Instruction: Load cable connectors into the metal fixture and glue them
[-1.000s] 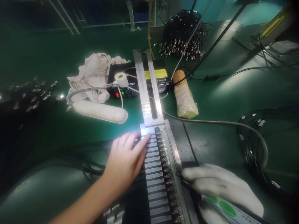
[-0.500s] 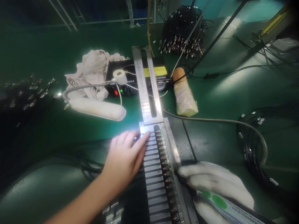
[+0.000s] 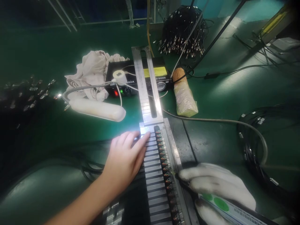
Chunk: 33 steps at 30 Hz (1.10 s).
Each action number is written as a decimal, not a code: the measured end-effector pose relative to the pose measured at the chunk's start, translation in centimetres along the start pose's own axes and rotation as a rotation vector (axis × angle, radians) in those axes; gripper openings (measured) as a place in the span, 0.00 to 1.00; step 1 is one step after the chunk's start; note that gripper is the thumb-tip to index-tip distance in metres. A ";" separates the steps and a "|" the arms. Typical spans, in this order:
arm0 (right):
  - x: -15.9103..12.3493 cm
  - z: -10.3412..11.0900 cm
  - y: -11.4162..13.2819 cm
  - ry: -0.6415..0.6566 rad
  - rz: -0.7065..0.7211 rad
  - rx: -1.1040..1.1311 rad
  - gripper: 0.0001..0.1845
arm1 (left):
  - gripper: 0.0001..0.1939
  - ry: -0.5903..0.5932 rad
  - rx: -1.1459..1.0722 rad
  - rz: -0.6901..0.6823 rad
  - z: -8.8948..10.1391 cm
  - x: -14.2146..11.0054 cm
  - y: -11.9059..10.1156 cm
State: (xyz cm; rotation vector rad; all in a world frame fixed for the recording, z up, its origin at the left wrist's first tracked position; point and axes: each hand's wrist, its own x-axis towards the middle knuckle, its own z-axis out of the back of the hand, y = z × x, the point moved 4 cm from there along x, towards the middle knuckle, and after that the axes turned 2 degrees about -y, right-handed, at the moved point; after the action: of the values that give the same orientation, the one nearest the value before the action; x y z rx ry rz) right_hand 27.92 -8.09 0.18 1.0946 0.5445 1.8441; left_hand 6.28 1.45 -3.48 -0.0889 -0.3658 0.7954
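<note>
My bare left hand [image 3: 124, 153] grips the upper left side of a slotted metal jig [image 3: 153, 172], its thumb on top and its other fingertips at the edge. A row of small wired connectors [image 3: 166, 168] sits along the jig's right side, with black cables leading out to the left. My gloved right hand [image 3: 217, 187] is shut around a dispensing syringe [image 3: 221, 204] with a green-dotted label. The syringe's dark tip points at the connectors about midway along the row. Whether it touches one I cannot tell.
Beyond the jig stands a black dispenser box [image 3: 126, 84] with a flat metal frame [image 3: 140, 75] across it. A white lamp [image 3: 98, 109], a crumpled cloth [image 3: 91, 67] and a wrapped block [image 3: 185, 97] lie around. Cable bundles [image 3: 184, 31] lie behind and at both sides.
The syringe tip and my right hand have shifted very slightly towards me along the connector row. My left hand stays in place on the jig.
</note>
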 end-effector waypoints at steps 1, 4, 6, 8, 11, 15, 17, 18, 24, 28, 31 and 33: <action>-0.1 0.0 0.0 -0.005 -0.001 0.005 0.13 | 0.18 -0.001 0.001 0.000 0.0 0.0 0.0; -0.2 -0.1 0.0 -0.012 -0.015 0.021 0.12 | 0.18 -0.005 0.001 -0.002 -0.1 0.0 0.1; -0.3 -0.1 0.0 -0.023 -0.022 0.025 0.12 | 0.18 -0.009 0.001 -0.005 -0.1 0.1 0.1; -0.3 -0.1 0.0 -0.033 -0.021 0.028 0.11 | 0.18 -0.010 0.000 -0.006 -0.1 0.0 0.1; -0.3 -0.1 0.0 -0.034 -0.014 0.022 0.11 | 0.18 -0.002 -0.002 -0.002 -0.2 0.0 0.1; -0.1 0.0 0.0 -0.014 -0.005 0.008 0.11 | 0.18 -0.006 -0.001 0.000 -0.1 0.0 0.1; 0.0 0.0 -0.1 -0.013 -0.004 0.014 0.11 | 0.18 -0.010 -0.002 -0.002 -0.1 0.1 0.1; 0.0 0.0 -0.1 -0.010 -0.003 0.016 0.11 | 0.18 -0.010 -0.003 -0.004 -0.1 0.1 0.1; 0.0 0.3 -0.2 -0.012 0.022 0.035 0.12 | 0.18 -0.009 0.000 -0.006 -0.2 0.0 0.1; -0.4 0.4 0.7 -0.070 -0.047 -0.029 0.06 | 0.18 -0.015 -0.003 -0.010 -0.1 0.1 0.0; -0.8 0.3 1.5 -0.170 -0.134 -0.074 0.05 | 0.18 -0.009 -0.011 -0.005 0.0 0.1 -0.1; -0.9 0.1 1.8 -0.203 -0.144 -0.087 0.05 | 0.18 -0.001 -0.014 0.004 0.0 0.1 -0.1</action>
State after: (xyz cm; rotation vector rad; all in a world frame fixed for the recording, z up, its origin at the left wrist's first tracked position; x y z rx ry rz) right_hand 27.35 -9.77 1.10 1.1382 0.4099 1.5960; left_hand 6.41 1.46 -3.37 -0.1018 -0.3722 0.7972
